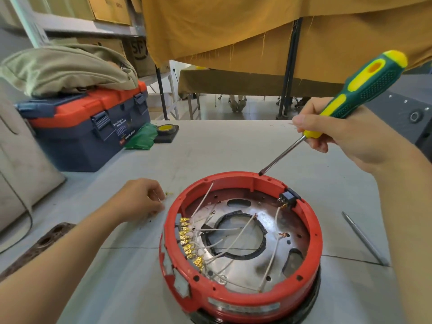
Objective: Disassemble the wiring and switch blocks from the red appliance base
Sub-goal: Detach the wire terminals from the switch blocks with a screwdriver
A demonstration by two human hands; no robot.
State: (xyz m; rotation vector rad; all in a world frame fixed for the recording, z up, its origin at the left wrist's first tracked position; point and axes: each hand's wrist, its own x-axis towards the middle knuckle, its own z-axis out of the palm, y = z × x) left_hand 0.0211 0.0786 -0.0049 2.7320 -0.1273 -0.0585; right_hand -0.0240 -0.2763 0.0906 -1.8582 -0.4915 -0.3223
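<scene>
Red appliance base (240, 298): round, open side up, flat on the table (121, 288). Inside, a shiny metal plate (275, 260) with a black-rimmed central hole. Left inner wall: a row of brass terminals (187, 239) on grey switch blocks (178, 226), white wires (224, 242) fanning across the plate, some ending in loose ring lugs. Black socket block (288, 198) on the far right rim.

Grey table (233, 148): red appliance base (240, 293), toolbox (88, 127), pen (364, 239).
</scene>
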